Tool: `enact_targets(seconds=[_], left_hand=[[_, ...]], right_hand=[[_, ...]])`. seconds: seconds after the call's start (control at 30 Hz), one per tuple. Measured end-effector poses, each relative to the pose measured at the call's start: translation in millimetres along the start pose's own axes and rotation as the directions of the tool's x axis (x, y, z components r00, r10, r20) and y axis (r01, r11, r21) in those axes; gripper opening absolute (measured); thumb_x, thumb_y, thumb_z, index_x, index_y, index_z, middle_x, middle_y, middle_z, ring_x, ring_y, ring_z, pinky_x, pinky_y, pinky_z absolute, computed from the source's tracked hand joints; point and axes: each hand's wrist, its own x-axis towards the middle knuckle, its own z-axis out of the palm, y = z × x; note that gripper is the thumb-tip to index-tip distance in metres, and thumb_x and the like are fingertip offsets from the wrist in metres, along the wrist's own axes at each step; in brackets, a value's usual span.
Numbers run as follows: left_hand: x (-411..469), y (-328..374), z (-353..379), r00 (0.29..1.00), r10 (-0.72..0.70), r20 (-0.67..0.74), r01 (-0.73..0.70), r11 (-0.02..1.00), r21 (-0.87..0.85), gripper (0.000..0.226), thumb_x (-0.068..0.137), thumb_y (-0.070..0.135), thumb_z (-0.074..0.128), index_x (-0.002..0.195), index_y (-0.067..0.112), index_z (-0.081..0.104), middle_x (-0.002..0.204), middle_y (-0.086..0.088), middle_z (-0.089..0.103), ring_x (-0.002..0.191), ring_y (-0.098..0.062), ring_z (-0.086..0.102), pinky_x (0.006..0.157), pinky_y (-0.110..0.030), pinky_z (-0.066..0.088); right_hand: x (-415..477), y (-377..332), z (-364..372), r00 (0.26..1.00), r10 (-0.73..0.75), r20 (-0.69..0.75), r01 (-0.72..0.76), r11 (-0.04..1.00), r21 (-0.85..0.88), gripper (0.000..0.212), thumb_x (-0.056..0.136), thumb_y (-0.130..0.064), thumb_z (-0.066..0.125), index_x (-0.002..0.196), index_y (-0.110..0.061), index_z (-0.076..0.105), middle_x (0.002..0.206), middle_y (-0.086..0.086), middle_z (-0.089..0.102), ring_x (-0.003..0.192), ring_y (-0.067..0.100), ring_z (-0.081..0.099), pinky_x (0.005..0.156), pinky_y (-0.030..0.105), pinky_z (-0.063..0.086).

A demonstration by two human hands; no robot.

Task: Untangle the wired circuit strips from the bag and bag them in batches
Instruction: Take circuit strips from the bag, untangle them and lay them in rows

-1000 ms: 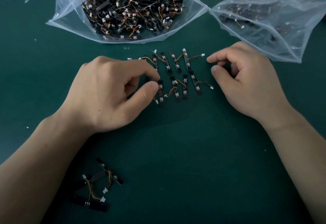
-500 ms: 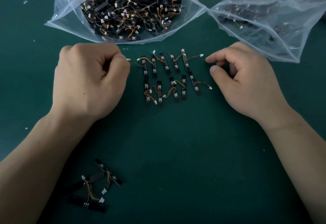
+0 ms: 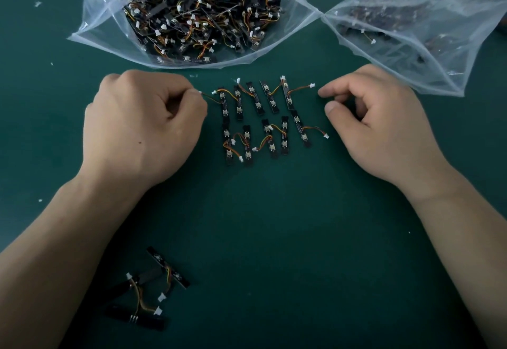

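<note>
Your left hand (image 3: 142,123) lies knuckles-up on the table (image 3: 274,239), its grip clenched into a loose fist. The white connector (image 3: 199,92) at the end of one orange wire reaches the curled index finger, but you cannot tell from here whether that finger and the thumb pinch it or merely touch it. Your right hand (image 3: 384,126) rests at the centre right of the frame, its grip released: the fingers hang loosely curled, the index fingertip and thumb are apart, and nothing sits between them. A second white connector (image 3: 312,85) lies near that index fingertip, not touching it. Between your two hands the sorted circuit strips (image 3: 260,118) lie flat in two rough rows, an upper row and a lower one. Each black strip stands roughly upright in the frame, with short orange and yellow wires looping between neighbours. At the top centre, the big clear bag (image 3: 104,19) gapes open toward you, packed with a tangled mass of strips (image 3: 197,16) and white plugs. Its right corner touches the second clear bag (image 3: 439,60) at the upper right, through whose plastic a few dark strips show dimly. In the lower left of the frame, beside your left forearm, a small loose cluster of strips (image 3: 148,293) lies crossed over one another, well apart from the rows.
</note>
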Motion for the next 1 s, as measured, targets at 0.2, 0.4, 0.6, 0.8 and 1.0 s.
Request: enact_targets(seconds=[0.2, 0.4, 0.6, 0.8, 1.0], left_hand=[[-1, 0, 0, 1.0, -0.02, 0.014, 0.021, 1.0, -0.006, 0.036, 0.088, 0.037, 0.053, 0.079, 0.007, 0.072, 0.055, -0.011, 0.057, 0.057, -0.037, 0.054, 0.054, -0.045, 0.052], [-3, 6, -3, 0.999, -0.007, 0.047, 0.007, 1.0, 0.001, 0.032, 0.09, 0.041, 0.051, 0.084, 0.02, 0.075, 0.057, -0.003, 0.06, 0.062, -0.03, 0.059, 0.062, -0.037, 0.051], [-4, 7, -5, 0.994, 0.025, 0.103, -0.027, 0.999, 0.018, 0.037, 0.088, 0.038, 0.052, 0.069, 0.009, 0.067, 0.053, -0.01, 0.052, 0.061, -0.039, 0.054, 0.059, -0.042, 0.052], [-7, 9, -8, 0.947, 0.203, 0.248, -0.191, 0.979, -0.07, 0.03, 0.089, 0.034, 0.055, 0.071, 0.018, 0.074, 0.058, -0.002, 0.062, 0.06, -0.031, 0.06, 0.057, -0.04, 0.052], [-9, 5, -9, 0.881, 0.312, 0.356, -0.263, 0.948, -0.179, 0.02, 0.084, 0.031, 0.064, 0.09, 0.041, 0.081, 0.065, 0.011, 0.069, 0.06, -0.012, 0.063, 0.061, -0.036, 0.054]], right_hand=[[0, 1, 1, 1.0, -0.003, -0.005, 0.003, 1.0, 0.012, 0.018, 0.097, -0.019, 0.065, 0.11, -0.028, 0.075, 0.091, -0.023, 0.054, 0.08, -0.007, 0.055, 0.071, 0.012, 0.037], [-2, 0, 0, 0.999, -0.042, -0.018, 0.043, 0.998, 0.051, 0.019, 0.103, -0.026, 0.056, 0.109, -0.026, 0.075, 0.093, -0.018, 0.057, 0.079, 0.009, 0.056, 0.072, 0.034, 0.047], [-7, -12, 3, 0.994, -0.112, 0.017, 0.111, 0.992, 0.053, 0.024, 0.104, -0.03, 0.054, 0.092, -0.019, 0.072, 0.087, -0.008, 0.061, 0.079, 0.016, 0.058, 0.07, 0.043, 0.05], [-15, -31, 8, 0.977, -0.193, 0.096, 0.194, 0.981, -0.002, 0.023, 0.101, -0.037, 0.053, 0.1, -0.023, 0.071, 0.088, -0.011, 0.059, 0.084, 0.013, 0.056, 0.074, 0.036, 0.047], [-20, -39, 8, 0.947, -0.27, 0.172, 0.279, 0.96, -0.029, 0.043, 0.097, -0.056, 0.054, 0.114, -0.021, 0.072, 0.089, -0.011, 0.056, 0.084, 0.011, 0.054, 0.075, 0.028, 0.042]])
